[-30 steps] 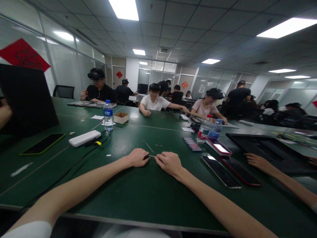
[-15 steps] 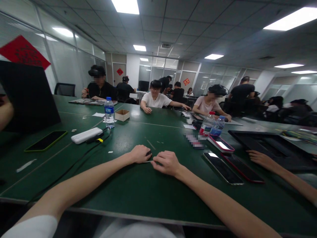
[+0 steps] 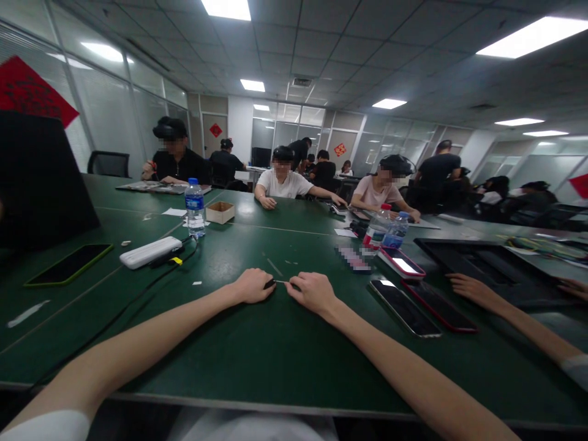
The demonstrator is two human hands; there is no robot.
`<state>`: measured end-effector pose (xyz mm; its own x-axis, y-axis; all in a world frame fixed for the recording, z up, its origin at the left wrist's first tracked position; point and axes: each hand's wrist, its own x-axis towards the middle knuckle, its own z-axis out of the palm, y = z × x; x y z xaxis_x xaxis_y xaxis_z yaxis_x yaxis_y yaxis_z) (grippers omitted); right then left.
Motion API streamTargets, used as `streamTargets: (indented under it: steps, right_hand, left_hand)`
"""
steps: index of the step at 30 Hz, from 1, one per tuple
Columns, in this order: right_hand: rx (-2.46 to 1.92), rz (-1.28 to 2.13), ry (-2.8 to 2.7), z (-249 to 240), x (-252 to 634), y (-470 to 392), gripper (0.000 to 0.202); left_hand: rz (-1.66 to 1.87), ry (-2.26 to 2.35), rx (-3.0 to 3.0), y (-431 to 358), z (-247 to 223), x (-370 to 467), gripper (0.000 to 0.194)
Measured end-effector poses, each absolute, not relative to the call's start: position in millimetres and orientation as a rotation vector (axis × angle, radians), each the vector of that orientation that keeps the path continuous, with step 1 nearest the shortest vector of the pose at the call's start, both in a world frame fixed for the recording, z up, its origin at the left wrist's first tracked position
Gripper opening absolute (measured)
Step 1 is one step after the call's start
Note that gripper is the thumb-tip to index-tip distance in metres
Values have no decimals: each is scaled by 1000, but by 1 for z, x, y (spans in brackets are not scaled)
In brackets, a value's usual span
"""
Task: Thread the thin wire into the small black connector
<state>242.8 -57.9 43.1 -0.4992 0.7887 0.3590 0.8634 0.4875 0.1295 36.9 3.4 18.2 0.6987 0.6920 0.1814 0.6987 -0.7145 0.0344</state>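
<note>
Over the green table point(image 3: 220, 361), both of my hands meet near the middle of the view. My left hand point(image 3: 252, 286) is closed round a small black object point(image 3: 270, 283), mostly covered by the fingers. From it a thin pale strip point(image 3: 280, 282) runs across a short gap. My right hand point(image 3: 313, 293) pinches the other end of this strip between thumb and forefinger. What the black object is cannot be made out.
On the left lie a white power bank point(image 3: 151, 252) with a black cable and a green-edged phone point(image 3: 68, 264). Water bottles point(image 3: 195, 208), a small box point(image 3: 220, 212) and phones point(image 3: 404, 308) stand or lie beyond. A neighbour's hand point(image 3: 475, 290) touches a black tray point(image 3: 487, 263).
My hands have drawn slightly apart, and more of the pale strip shows between them. The whole view has shifted a little, so things on the table appear further left.
</note>
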Motion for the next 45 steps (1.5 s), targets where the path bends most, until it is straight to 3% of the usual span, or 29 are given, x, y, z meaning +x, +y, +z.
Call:
streamTargets:
  steps: [14,24,32,45]
  right_hand:
    - [-1399,-550,-2447,40,241,-56,37]
    - [-1368,-419,-2374,26,244,-52,39]
    - [-898,-350,-2553,26,240,-56,34]
    - [-1283,-406,-2459,23,251,-43,36]
  left_hand:
    - [-292,-1132,-2830,3,17,40,35]
    - [-240,-1155,-2871,7,15,37,34]
    - [-244,-1180,-2880,7,15,37,38]
    - [-288,-1172,-2896,5,15,36,35]
